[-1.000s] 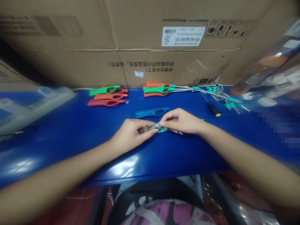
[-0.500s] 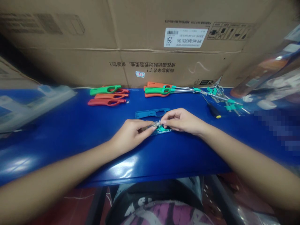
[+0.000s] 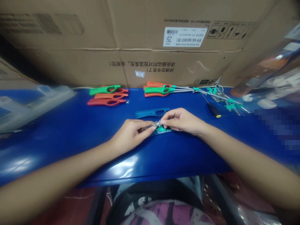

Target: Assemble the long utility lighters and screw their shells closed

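Note:
My left hand (image 3: 130, 133) is closed round a small clear tube-like part (image 3: 150, 126) at the middle of the blue table (image 3: 70, 131). My right hand (image 3: 181, 120) pinches the tube's other end, where a teal piece (image 3: 162, 129) lies under the fingertips. The two hands meet fingertip to fingertip. Just behind them lies a blue plastic handle shell (image 3: 152, 112), flat and untouched.
Red and green handle shells (image 3: 107, 95) lie at the back left. Orange and green handles with metal rods (image 3: 164, 89) lie at the back centre, beside a pile of teal-tipped rods (image 3: 222, 97) and a black screwdriver (image 3: 212, 109). A large cardboard box (image 3: 145, 43) stands behind.
The hands have shifted only slightly; the teal piece now shows a little more below the right fingertips. Nothing else moved.

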`<state>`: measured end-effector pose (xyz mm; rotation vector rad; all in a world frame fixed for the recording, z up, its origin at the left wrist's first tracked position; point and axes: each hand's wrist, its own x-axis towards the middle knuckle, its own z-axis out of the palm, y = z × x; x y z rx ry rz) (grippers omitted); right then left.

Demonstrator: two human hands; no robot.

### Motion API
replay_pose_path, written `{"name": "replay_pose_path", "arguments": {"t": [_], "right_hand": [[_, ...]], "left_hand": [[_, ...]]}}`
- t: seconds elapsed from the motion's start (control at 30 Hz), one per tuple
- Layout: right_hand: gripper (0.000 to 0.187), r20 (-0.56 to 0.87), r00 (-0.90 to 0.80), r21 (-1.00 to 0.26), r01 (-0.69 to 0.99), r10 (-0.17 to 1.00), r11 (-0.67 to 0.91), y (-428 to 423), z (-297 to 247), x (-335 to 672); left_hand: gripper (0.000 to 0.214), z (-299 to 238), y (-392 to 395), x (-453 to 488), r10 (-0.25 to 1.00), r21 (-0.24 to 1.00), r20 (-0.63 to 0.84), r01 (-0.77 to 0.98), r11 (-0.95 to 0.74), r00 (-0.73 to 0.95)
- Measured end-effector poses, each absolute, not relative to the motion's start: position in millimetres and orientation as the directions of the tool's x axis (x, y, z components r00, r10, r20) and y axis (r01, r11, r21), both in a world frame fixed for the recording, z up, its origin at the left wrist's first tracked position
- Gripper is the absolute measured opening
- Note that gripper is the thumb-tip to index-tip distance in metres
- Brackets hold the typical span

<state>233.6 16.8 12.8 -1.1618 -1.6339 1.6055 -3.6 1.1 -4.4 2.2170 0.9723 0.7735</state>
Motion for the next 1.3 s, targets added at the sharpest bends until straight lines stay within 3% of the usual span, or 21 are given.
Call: {"name": "replay_pose_path", "arguments": {"t": [0.37, 0.63, 1.3], "right_hand": [[0.022, -0.166, -0.449, -0.972, 0.227, 0.878, -0.068, 16, 15, 232], [0.030, -0.184, -0.393, -0.971, 0.214, 0.901, -0.105, 16, 12, 234], [0.031, -0.180, -0.435, -0.967, 0.243, 0.882, -0.077, 16, 15, 234]], "left_hand": [[0.028, -6, 1, -3, 0.795, 0.732, 0.241, 0.433, -0.525, 0.556], [0.027, -2, 0, -3, 0.801, 0.731, 0.258, 0.433, -0.527, 0.540], [0.032, 4, 1, -4, 0.773, 0.710, 0.212, 0.449, -0.542, 0.598]]}}
